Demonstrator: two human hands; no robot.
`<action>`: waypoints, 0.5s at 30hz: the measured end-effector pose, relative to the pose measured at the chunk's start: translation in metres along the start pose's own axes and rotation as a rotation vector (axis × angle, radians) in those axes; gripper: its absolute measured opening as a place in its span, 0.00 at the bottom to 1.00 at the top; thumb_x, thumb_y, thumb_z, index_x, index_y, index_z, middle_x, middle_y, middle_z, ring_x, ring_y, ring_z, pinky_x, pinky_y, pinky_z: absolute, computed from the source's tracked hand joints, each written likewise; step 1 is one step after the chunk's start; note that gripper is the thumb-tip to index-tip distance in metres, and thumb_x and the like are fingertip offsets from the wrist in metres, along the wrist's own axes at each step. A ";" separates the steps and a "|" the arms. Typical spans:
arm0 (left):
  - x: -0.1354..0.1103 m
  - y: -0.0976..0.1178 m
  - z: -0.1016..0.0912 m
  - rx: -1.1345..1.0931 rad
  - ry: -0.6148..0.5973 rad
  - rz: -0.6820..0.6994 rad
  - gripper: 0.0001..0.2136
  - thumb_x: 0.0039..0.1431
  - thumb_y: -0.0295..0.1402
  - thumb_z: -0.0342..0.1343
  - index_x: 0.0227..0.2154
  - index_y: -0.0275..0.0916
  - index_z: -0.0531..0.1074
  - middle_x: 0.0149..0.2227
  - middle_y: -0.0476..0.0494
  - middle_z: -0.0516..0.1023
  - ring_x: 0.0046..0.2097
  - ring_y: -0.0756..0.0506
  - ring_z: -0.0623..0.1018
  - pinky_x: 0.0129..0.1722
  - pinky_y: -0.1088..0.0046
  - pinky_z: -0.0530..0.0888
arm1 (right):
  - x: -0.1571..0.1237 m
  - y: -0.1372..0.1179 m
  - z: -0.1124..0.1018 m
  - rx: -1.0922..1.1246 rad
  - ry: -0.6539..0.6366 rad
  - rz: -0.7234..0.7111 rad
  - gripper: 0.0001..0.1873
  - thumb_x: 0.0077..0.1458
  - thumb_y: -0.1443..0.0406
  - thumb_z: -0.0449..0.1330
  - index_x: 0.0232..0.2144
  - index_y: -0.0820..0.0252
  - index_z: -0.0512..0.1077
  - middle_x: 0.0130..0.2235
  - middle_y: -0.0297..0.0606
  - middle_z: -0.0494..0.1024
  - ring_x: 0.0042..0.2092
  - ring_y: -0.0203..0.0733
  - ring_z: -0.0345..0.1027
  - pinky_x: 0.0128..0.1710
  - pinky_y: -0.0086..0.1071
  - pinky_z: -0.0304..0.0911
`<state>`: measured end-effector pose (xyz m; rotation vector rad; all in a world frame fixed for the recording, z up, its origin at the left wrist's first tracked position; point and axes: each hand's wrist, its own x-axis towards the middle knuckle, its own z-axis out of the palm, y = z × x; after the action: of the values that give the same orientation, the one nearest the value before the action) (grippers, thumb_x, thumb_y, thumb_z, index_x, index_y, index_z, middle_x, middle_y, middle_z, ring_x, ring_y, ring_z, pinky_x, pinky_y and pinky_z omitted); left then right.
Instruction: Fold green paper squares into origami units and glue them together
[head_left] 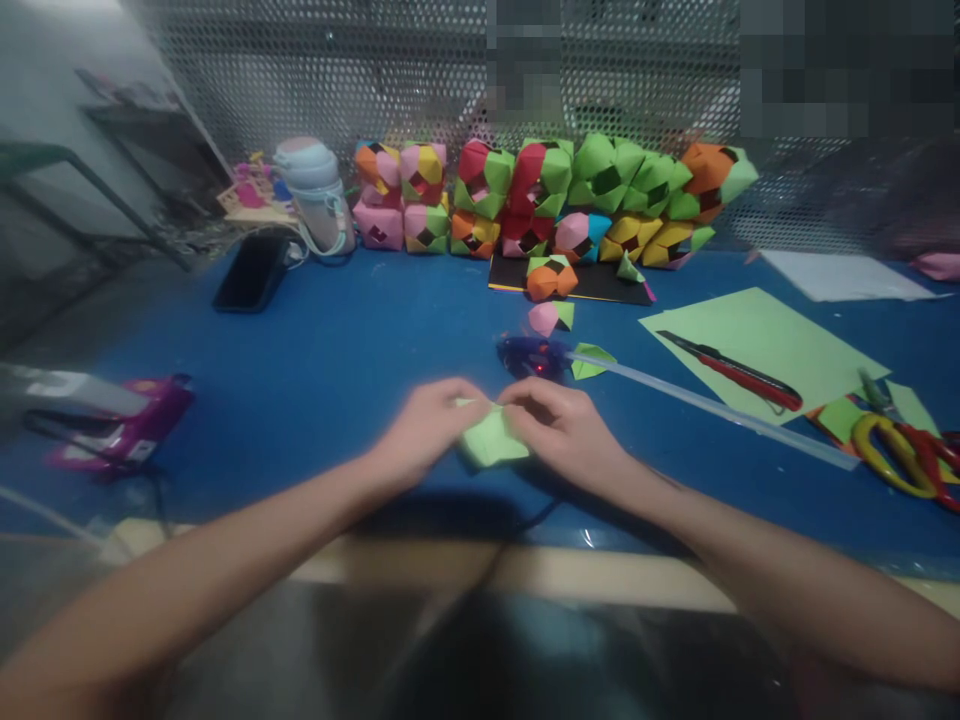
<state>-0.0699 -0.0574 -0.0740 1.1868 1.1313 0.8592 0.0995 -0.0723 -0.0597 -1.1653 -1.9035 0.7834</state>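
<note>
Far to the left of the blue glue gun (534,357), and nearer to me than it, lies a magenta tool (161,412) with a pale block along its top; left of the gun and farther off, a dark phone (251,272) lies flat on the blue table (367,335), with a lidded bottle (313,190) upright just to its right; on the near side of the gun, to its left, is my left hand (435,420), thumb and fingers closed on the upper edge of a pale green paper piece (491,438), which is held on my side of the gun, slightly to its left; my right hand (562,425), on the near side of the gun, pinches the same paper; well beyond the gun stand coloured paper balls (551,185) in two stacked tiers, and between them and the gun are an orange-and-green ball (551,280) on dark sheets (600,285) and a pink-and-green one (549,318); just right of the gun is a green scrap (592,363), beside the clear glue stick (697,401) running from the gun; farther right lie a pale green sheet (780,335), a red-and-black cutter (731,370) upon it, and, rightmost and nearer to me than the gun, scissors (924,455) with yellow and red handles
</note>
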 end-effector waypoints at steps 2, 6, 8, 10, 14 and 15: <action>-0.001 0.001 0.000 0.086 0.026 0.048 0.05 0.47 0.33 0.58 0.24 0.36 0.72 0.23 0.49 0.72 0.26 0.52 0.69 0.27 0.76 0.65 | 0.000 -0.001 0.000 0.022 -0.015 0.063 0.07 0.51 0.66 0.54 0.31 0.61 0.71 0.25 0.31 0.71 0.25 0.32 0.61 0.25 0.26 0.56; -0.006 0.007 0.003 0.253 0.028 0.122 0.05 0.49 0.33 0.56 0.23 0.37 0.72 0.23 0.50 0.71 0.27 0.51 0.68 0.27 0.77 0.64 | 0.000 0.001 0.002 -0.026 0.000 0.027 0.06 0.50 0.69 0.53 0.24 0.61 0.69 0.24 0.31 0.71 0.26 0.31 0.61 0.25 0.25 0.56; -0.008 0.009 0.005 0.300 0.006 0.153 0.05 0.49 0.32 0.55 0.23 0.37 0.72 0.24 0.50 0.72 0.28 0.51 0.68 0.28 0.77 0.64 | -0.001 0.003 0.003 -0.082 0.019 -0.052 0.07 0.50 0.70 0.52 0.23 0.61 0.68 0.24 0.32 0.70 0.26 0.31 0.61 0.26 0.26 0.55; -0.009 0.010 0.005 0.333 -0.018 0.177 0.05 0.49 0.31 0.55 0.24 0.37 0.72 0.25 0.50 0.72 0.29 0.51 0.68 0.29 0.77 0.64 | -0.002 0.005 0.003 -0.139 0.015 -0.123 0.08 0.51 0.70 0.52 0.22 0.61 0.67 0.24 0.32 0.70 0.26 0.32 0.60 0.28 0.27 0.55; -0.008 0.009 0.003 0.376 0.014 0.204 0.04 0.50 0.31 0.54 0.23 0.37 0.72 0.25 0.51 0.72 0.29 0.52 0.68 0.30 0.77 0.64 | -0.002 0.002 0.001 -0.064 -0.034 -0.042 0.08 0.54 0.68 0.51 0.26 0.61 0.68 0.26 0.33 0.71 0.28 0.32 0.62 0.29 0.27 0.56; -0.007 0.008 0.002 0.362 0.048 0.207 0.04 0.50 0.31 0.54 0.23 0.37 0.71 0.25 0.51 0.71 0.28 0.52 0.68 0.30 0.77 0.64 | -0.001 0.001 0.000 -0.029 -0.039 0.006 0.08 0.54 0.67 0.51 0.28 0.61 0.69 0.27 0.33 0.71 0.28 0.32 0.62 0.28 0.27 0.57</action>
<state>-0.0688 -0.0630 -0.0649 1.6106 1.2522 0.8645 0.0996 -0.0729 -0.0607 -1.1823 -1.9497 0.7890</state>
